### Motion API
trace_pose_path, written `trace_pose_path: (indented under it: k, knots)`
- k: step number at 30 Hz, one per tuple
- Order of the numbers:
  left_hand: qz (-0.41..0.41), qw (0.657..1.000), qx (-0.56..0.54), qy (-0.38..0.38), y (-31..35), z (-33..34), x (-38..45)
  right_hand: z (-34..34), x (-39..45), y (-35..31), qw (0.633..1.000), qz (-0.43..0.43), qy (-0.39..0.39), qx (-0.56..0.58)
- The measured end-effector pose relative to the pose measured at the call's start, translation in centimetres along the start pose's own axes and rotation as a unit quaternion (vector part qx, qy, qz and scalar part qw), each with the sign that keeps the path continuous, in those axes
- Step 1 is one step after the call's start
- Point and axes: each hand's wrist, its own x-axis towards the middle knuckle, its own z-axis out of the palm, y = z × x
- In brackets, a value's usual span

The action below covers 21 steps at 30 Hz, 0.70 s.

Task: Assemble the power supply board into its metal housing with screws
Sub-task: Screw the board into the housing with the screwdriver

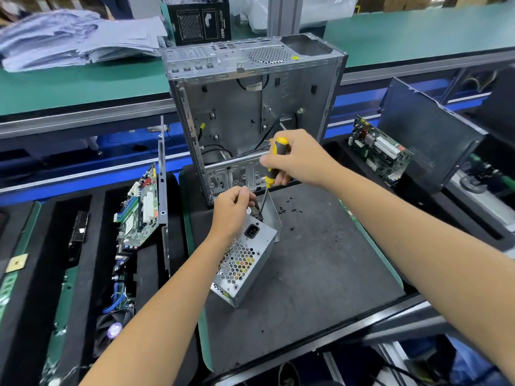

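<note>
A silver power supply housing [245, 257] with a honeycomb vent and a black power socket stands tilted on the dark grey mat [320, 274]. My left hand [232, 210] grips its top edge. My right hand [295, 158] grips a yellow and black screwdriver [274, 162], whose shaft points down into the top corner of the housing beside my left fingers. The tip is hidden there. Several small black screws [287, 208] lie loose on the mat just right of the housing.
An open metal computer case [250, 107] stands upright behind the mat. A motherboard [139, 207] leans in a black foam tray at left, another circuit board [379, 151] and a dark side panel [426, 135] at right. Green conveyor with stacked sheets behind.
</note>
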Motion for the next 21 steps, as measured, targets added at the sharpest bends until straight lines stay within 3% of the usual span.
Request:
trace_pose_path:
  k: [4, 12, 21]
  knots:
    - [-0.03, 0.999, 0.01, -0.003, 0.2, 0.1, 0.2, 1.8, -1.2, -0.3, 0.997, -0.026, -0.068, -0.03]
    - [-0.151, 0.984, 0.091, -0.015, 0.5, 0.1, 0.8, 3.3, -2.2, -0.4, 0.992, -0.038, -0.097, -0.074]
    - [-0.153, 0.982, 0.104, -0.03, 0.5, -0.1, 0.8, 3.9, -2.5, -0.6, 0.99, -0.049, -0.097, -0.09]
